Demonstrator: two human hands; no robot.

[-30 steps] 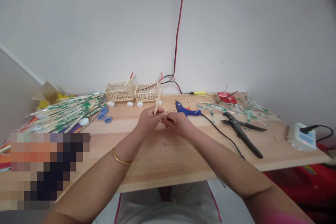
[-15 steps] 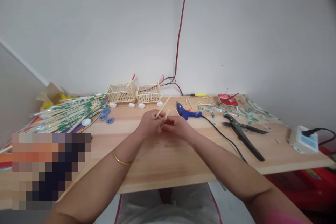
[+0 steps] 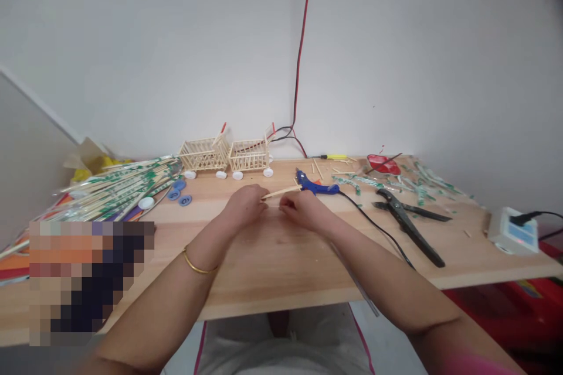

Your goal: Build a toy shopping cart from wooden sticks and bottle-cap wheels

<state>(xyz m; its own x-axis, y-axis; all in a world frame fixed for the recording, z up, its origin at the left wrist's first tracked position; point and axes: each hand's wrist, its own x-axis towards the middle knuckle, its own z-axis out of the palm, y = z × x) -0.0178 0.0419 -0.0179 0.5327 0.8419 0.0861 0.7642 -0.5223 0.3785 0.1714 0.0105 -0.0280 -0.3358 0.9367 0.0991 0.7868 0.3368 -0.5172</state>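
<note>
L fingers (image 3: 258,193) part hidden; red obj. (image 3: 505,313) cut off @ R edge, ID unclear.

Pale wooden stick (image 3: 281,192): slim, straight. Left end in fingers of left hand (image 3: 248,205); length spans the gap, slightly slanted, far end by right hand (image 3: 299,208). Single or doubled: cannot tell.

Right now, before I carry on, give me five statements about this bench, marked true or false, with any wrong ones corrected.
1. The left hand holds a pale stick. True.
2. The pliers lie left of the blue glue gun. False: they lie to its right.
3. The bracelet is on the right arm. False: it is on the left.
4. The stick cart nearest the glue gun has white wheels. True.
5. The blue discs lie right of both hands. False: they lie to the left.
</note>
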